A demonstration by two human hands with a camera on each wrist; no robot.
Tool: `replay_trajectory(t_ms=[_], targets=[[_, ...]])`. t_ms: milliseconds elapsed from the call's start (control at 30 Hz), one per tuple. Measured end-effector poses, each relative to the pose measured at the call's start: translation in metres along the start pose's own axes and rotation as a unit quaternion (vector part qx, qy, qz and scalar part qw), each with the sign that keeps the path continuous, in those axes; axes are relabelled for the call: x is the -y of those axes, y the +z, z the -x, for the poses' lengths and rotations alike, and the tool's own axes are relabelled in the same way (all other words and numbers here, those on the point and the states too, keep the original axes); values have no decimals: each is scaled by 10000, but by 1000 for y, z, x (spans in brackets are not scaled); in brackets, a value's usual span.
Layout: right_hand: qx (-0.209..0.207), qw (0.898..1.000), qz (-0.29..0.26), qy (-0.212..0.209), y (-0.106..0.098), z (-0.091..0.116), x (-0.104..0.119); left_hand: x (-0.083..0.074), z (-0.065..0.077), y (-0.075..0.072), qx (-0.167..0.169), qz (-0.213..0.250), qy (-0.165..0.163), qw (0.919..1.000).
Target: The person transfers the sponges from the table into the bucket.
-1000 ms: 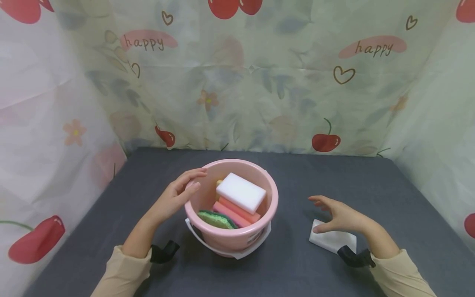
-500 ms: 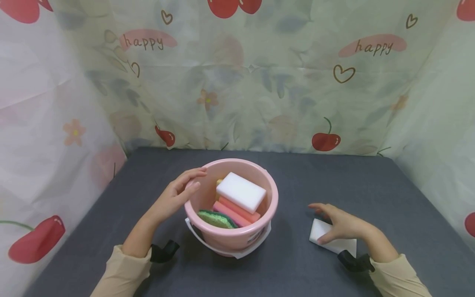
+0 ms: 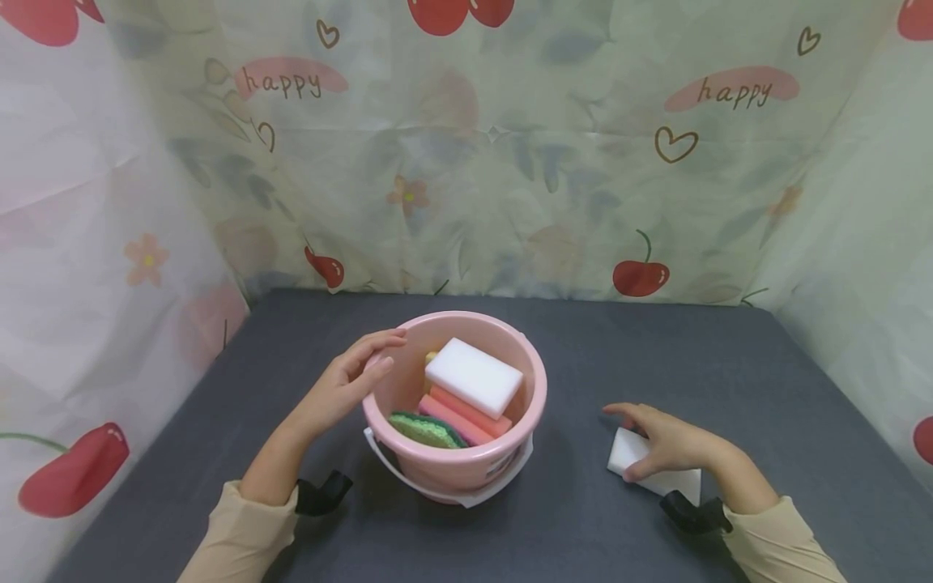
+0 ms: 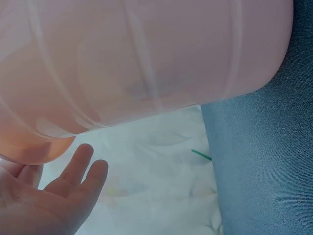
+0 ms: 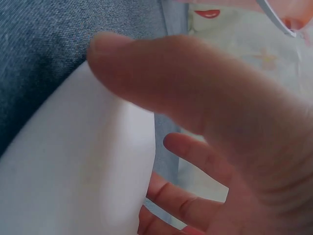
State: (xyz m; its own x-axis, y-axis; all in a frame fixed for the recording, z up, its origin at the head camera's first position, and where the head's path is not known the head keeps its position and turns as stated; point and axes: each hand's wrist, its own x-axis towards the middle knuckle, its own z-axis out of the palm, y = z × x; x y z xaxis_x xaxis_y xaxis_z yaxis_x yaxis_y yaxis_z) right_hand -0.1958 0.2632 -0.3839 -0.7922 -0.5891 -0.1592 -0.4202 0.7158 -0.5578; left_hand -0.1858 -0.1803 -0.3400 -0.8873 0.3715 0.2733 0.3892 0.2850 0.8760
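In the head view a pink bucket (image 3: 455,461) stands in the middle of the table, its white handle hanging down in front. Inside lie a white sponge block (image 3: 474,376), pink and orange sponges (image 3: 466,417) and a green scouring sponge (image 3: 428,430). My left hand (image 3: 342,385) rests at the bucket's left rim, fingers loosely straight; two fingers extend outside the wall in the left wrist view. To the right, a second white sponge (image 3: 666,480) lies at the table, and my right hand (image 3: 674,441) holds it, thumb on the near edge and fingers along the far edge.
The dark grey table (image 3: 583,534) runs back to a patterned curtain (image 3: 496,202) with cherries and hearts. Similar curtains enclose the left and right sides. Black straps (image 3: 692,514) sit at both wrists.
My right hand has come down over the white sponge and its thumb and fingers have closed about it. The left hand and bucket stay in place.
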Motion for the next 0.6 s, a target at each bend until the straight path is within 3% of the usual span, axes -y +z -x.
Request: replay_trajectory(t_ms=[300, 600], targets=[[-374, 9991, 132, -127, -2, -1, 1, 2, -1, 0, -15, -26, 20, 10000], [-668, 9975, 210, 126, -7, -4, 5, 1, 0, 0, 3, 36, 26, 10000]])
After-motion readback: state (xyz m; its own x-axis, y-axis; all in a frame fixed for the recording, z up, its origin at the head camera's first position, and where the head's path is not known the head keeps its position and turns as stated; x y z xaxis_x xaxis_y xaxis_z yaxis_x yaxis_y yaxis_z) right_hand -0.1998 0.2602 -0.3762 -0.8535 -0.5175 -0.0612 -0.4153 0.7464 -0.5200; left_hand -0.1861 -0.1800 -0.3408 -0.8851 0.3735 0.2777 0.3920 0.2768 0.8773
